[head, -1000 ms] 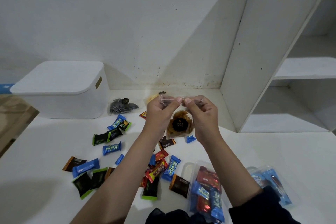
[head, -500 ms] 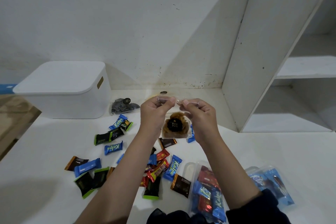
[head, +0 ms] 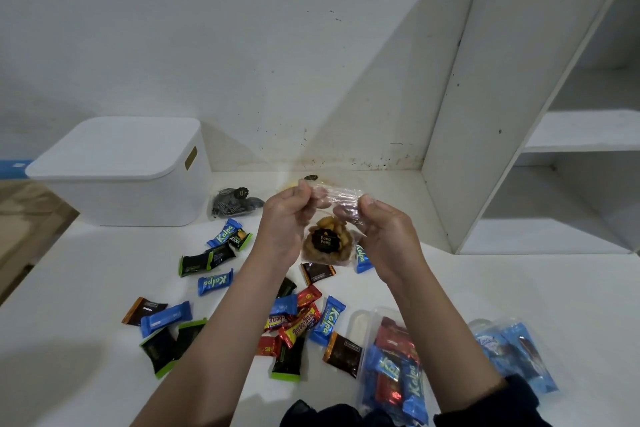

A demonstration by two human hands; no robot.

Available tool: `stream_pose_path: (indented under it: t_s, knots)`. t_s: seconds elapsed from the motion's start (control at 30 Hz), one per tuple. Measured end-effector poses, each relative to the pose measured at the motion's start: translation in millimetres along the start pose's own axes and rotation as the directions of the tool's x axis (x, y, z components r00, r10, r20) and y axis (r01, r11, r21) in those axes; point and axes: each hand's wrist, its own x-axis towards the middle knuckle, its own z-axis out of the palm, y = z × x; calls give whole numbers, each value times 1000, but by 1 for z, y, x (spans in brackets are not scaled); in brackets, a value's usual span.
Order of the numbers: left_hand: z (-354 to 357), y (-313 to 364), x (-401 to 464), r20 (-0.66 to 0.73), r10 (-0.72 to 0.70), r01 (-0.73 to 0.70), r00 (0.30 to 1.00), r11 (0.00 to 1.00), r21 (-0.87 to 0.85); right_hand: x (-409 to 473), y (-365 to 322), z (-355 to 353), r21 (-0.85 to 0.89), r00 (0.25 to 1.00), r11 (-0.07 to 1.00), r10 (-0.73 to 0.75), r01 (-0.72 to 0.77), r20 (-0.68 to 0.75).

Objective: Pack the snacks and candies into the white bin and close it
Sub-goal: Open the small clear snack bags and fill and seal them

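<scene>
1. Head view: the left hand and right hand each pinch the top edge of a clear plastic bag of brown snacks (black round label), held above the white table.
2. The lidded white plastic bin stands closed at far left, apart from the scattered wrapped candies.

Clear glossy plastic snack bag, crinkly, brown rough-looking pieces inside. Scattered candy wrappers shiny foil-like plastic. White bin smooth matt plastic, lid on. Table smooth white, slight sheen. Far wall matt, stained low.
</scene>
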Motion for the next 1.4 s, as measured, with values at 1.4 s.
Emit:
stream_pose_path:
  t_s: [1.4]
  knots:
    - [-1,-9,4,83,296,-299,951,826,478,11,-21,-18,-434,956,872,-117,229,270]
